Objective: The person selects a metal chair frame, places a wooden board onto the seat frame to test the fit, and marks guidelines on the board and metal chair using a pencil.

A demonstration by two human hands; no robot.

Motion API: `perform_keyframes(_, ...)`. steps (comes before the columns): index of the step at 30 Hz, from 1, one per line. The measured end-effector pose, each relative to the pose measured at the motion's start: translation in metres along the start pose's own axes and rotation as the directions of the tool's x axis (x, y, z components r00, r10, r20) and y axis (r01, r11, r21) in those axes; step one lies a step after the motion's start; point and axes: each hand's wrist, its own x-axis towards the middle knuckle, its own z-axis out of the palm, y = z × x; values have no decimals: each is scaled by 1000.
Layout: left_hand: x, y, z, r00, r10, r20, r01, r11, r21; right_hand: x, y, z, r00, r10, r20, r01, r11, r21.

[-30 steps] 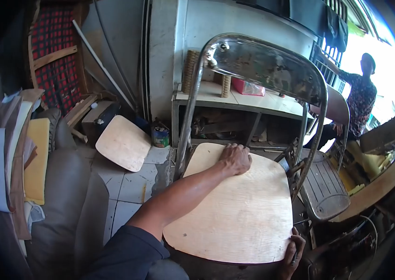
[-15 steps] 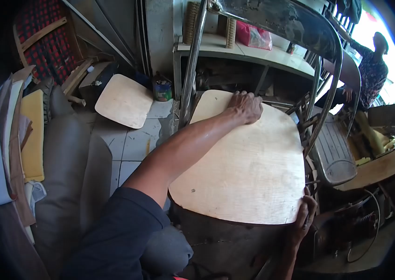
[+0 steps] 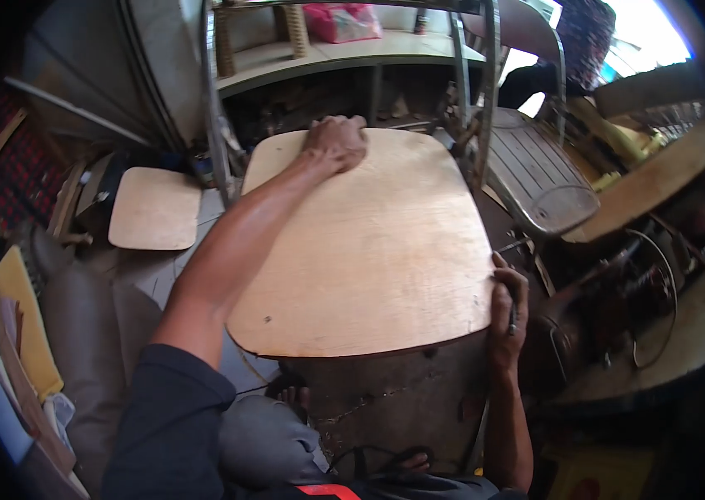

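A pale plywood chair seat (image 3: 369, 242) with rounded corners lies in front of me, against a metal chair frame (image 3: 486, 92). My left hand (image 3: 337, 143) is closed over its far edge, fingers curled down out of sight. At the right edge, near the front corner, my right hand (image 3: 509, 304) grips the seat from the side; a ring shows on one finger. Close above these fingertips a thin rod (image 3: 515, 246) sticks out, and I cannot tell whether it belongs to the chair. The seat's underside is hidden.
A smaller plywood panel (image 3: 155, 208) lies on the left floor. Grey cushions (image 3: 90, 333) and stacked sheets (image 3: 23, 308) crowd the left side. Behind stands a white shelf (image 3: 344, 57) with a pink bag (image 3: 342, 22). To the right are another chair (image 3: 536, 167), a sewing machine (image 3: 611, 308) and a person (image 3: 586, 42).
My view has swung right and down, so the surroundings appear farther left and higher. The seat looks turned more squarely towards me, with both hands still at the same edges.
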Motion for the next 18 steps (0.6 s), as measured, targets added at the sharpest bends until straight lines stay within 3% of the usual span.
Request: perform_keyframes(18, 11, 2, 1, 1000, 20, 22, -20, 1000, -3, -1, 0, 5, 998, 19, -60, -19, 1000, 8)
